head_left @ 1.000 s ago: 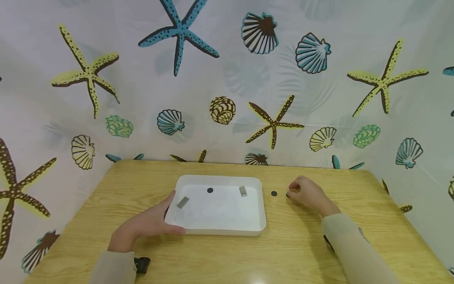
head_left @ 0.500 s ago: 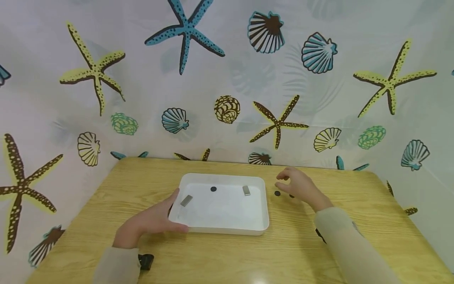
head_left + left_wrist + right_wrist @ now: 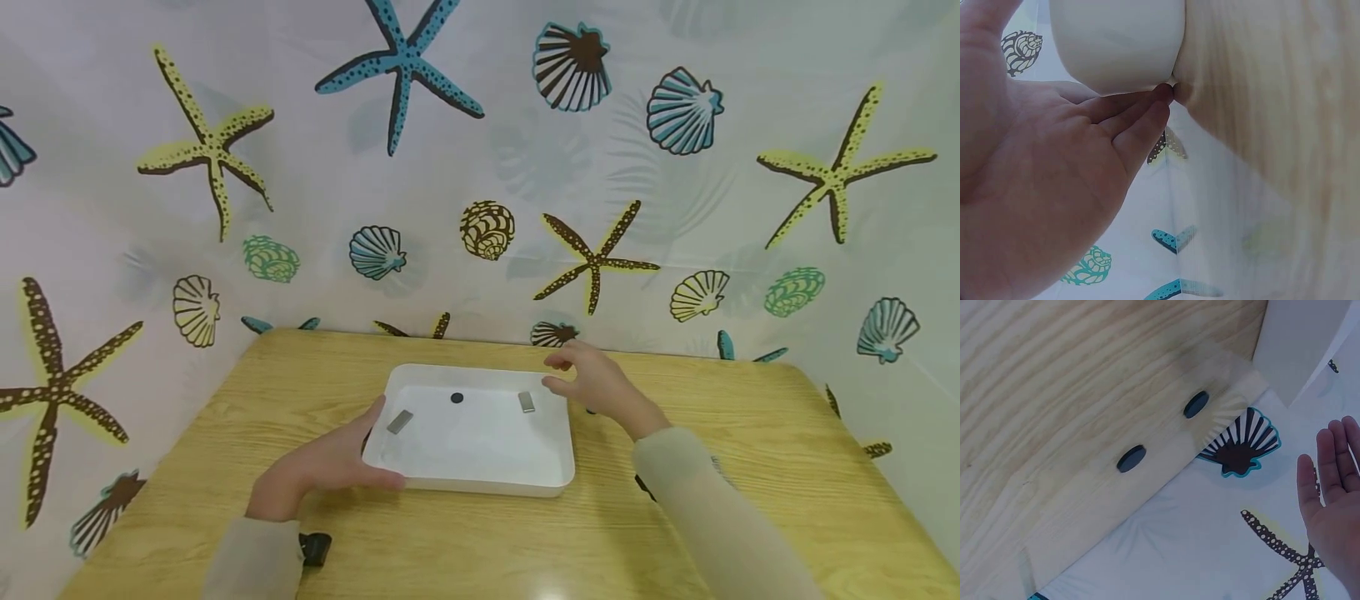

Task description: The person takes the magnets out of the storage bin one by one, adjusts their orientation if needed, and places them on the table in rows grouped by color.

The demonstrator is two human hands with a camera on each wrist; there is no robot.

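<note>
My left hand (image 3: 330,458) holds the left end of a white tray (image 3: 480,485), thumb at its front and fingers along its left side. In the left wrist view, the fingertips meet the tray's outer wall (image 3: 1119,44) close to the table. My right hand (image 3: 592,387), with nothing in it, is over the tray's far right corner, fingers loosely extended. Inside the tray lie a small black disc (image 3: 457,398) and two silver rectangular pieces, one at left (image 3: 400,422), one at right (image 3: 527,402). Two black discs (image 3: 1196,404) lie on the wood, mostly behind my right hand in the head view.
The wood-grain table (image 3: 450,550) runs back to a white curtain (image 3: 420,183) printed with starfish and shells, which also hangs at both sides. Both sleeves (image 3: 712,500) reach in from the front, with a dark device (image 3: 315,550) at the left wrist.
My right hand has left the black disc it was touching and moved left to the tray's right rim. That disc stays on the table. My left hand keeps its hold.
</note>
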